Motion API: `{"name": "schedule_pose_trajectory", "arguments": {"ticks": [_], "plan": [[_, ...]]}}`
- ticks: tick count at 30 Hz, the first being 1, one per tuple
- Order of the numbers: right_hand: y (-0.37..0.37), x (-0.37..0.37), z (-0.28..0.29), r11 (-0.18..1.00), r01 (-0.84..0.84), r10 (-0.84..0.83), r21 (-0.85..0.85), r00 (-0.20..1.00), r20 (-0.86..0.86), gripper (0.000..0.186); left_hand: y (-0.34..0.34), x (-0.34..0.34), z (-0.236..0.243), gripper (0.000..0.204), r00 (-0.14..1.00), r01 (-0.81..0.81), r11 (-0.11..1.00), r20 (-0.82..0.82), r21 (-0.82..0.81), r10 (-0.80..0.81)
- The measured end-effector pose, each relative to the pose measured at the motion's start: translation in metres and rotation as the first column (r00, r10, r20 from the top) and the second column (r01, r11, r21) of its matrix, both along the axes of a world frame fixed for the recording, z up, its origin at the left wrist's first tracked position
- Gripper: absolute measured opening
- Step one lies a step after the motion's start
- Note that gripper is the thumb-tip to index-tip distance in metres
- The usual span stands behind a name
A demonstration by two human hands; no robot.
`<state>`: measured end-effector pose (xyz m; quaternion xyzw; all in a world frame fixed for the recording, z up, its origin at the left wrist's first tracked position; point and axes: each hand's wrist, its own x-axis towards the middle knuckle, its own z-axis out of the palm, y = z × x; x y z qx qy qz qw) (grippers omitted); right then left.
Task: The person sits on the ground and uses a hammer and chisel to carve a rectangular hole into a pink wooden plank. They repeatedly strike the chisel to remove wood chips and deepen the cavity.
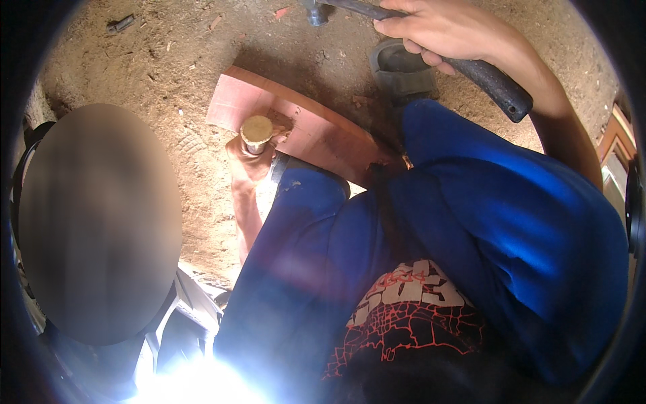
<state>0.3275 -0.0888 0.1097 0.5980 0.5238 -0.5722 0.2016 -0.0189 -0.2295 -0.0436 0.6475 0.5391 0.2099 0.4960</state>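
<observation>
My left hand (247, 160) is closed round an upright wooden-handled chisel (257, 130), whose pale round butt faces up; its blade is hidden under the hand. That hand is at the left part of a curved reddish wooden board (323, 138), beside a rough dark notch in its face. Farther off to the right, my right hand (437, 30) grips a hammer (494, 84) by its dark handle. The hammer's metal head (315, 13) is at the top edge of the view, raised beyond the board and apart from the chisel.
My blue-trousered legs (518, 222) are bent close to the board. A dark sandal (404, 67) rests on the sandy ground (182, 60) under my right hand. Another person (178, 310) is close on the left. A framed wooden piece (618, 145) stands at the far right.
</observation>
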Motion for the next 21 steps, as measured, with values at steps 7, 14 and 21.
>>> {"name": "schedule_pose_trajectory", "arguments": {"ticks": [7,14,21], "plan": [[-0.005,0.005,0.001,0.996,0.084,-0.082,0.024,0.994,-0.069,0.029,0.001,0.001,-0.004,0.021,0.999,0.047,0.999,-0.019,0.027,-0.047],[0.0,-0.004,-0.002,0.998,0.064,-0.063,-0.02,0.998,0.01,0.028,-0.006,-0.001,0.0,0.024,0.996,0.016,0.993,-0.086,0.117,-0.006],[-0.021,0.004,-0.029,0.972,0.18,-0.171,0.15,0.983,-0.071,0.035,-0.015,0.0,0.002,0.024,0.991,0.003,0.981,-0.128,0.194,0.022]]}}
